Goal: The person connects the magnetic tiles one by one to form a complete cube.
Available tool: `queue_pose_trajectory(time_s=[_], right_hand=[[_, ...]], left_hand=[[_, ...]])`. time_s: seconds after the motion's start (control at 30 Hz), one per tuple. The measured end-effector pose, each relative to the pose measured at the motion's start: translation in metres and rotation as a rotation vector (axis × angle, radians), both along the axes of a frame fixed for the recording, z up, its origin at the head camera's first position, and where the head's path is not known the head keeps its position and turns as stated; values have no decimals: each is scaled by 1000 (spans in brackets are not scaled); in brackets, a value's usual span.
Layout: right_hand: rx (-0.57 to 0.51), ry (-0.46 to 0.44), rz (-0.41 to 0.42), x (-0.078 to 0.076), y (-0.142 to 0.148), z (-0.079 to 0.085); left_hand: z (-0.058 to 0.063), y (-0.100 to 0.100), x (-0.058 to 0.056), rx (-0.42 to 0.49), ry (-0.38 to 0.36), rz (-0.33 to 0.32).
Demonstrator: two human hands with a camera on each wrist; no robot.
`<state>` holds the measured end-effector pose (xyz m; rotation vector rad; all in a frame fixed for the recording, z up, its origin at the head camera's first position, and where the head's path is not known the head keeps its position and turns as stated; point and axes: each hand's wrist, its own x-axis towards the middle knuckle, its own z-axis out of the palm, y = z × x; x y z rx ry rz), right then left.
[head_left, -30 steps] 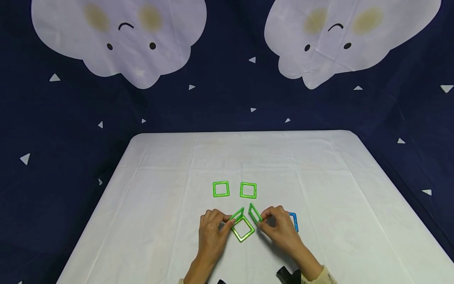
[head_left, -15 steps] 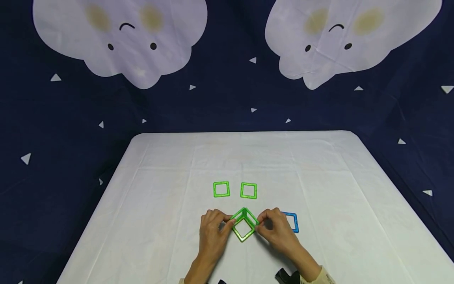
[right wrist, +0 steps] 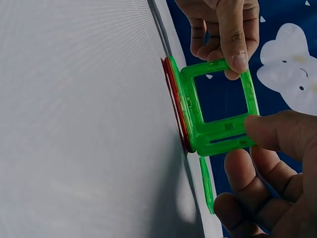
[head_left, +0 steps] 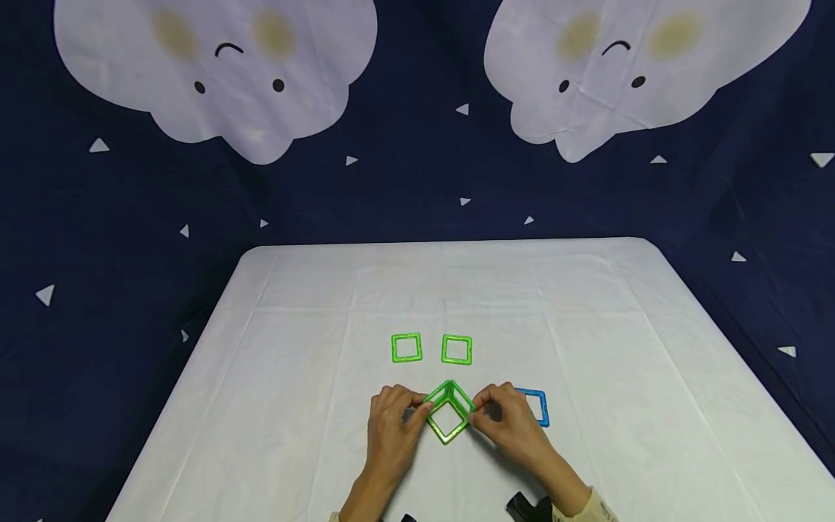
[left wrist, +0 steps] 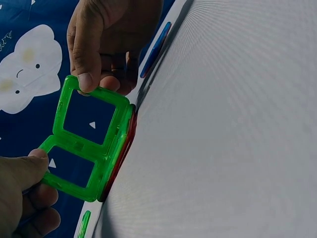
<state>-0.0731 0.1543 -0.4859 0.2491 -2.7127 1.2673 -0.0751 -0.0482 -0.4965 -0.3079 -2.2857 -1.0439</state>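
Note:
A green square magnetic tile [head_left: 435,431] lies flat with one corner toward me, and a red tile [left wrist: 119,161] shows under it in the wrist views. Two green tiles stand upright on its far sides and meet edge to edge at the back corner. My left hand [head_left: 393,429] pinches the left upright tile [head_left: 435,391] at its outer edge between thumb and fingers. On the other side, my right hand [head_left: 514,426] pinches the right upright tile [right wrist: 189,99] by its outer edge. Each wrist view shows both hands at the tiles.
Two loose green tiles [head_left: 406,359] lie side by side farther back on the white table [head_left: 313,348]. A blue tile [head_left: 545,409] lies behind my right hand, partly covered by it. Beside the right wrist is a black object [head_left: 530,509]. Dark blue cloth hangs behind the table.
My right hand has brought its green tile left and against the left upright tile, closing the gap at the back corner. More of the blue tile shows. The left hand has stayed put.

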Motion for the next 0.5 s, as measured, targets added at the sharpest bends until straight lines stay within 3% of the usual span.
queue_pose_trajectory(time_s=[0.23,0.5], right_hand=[[-4,18,16,-1,1,-2],[7,64,22,-1,1,-4]], left_hand=[[0,0,0,-13,-33,5],[0,0,0,-3,-8,-9]])
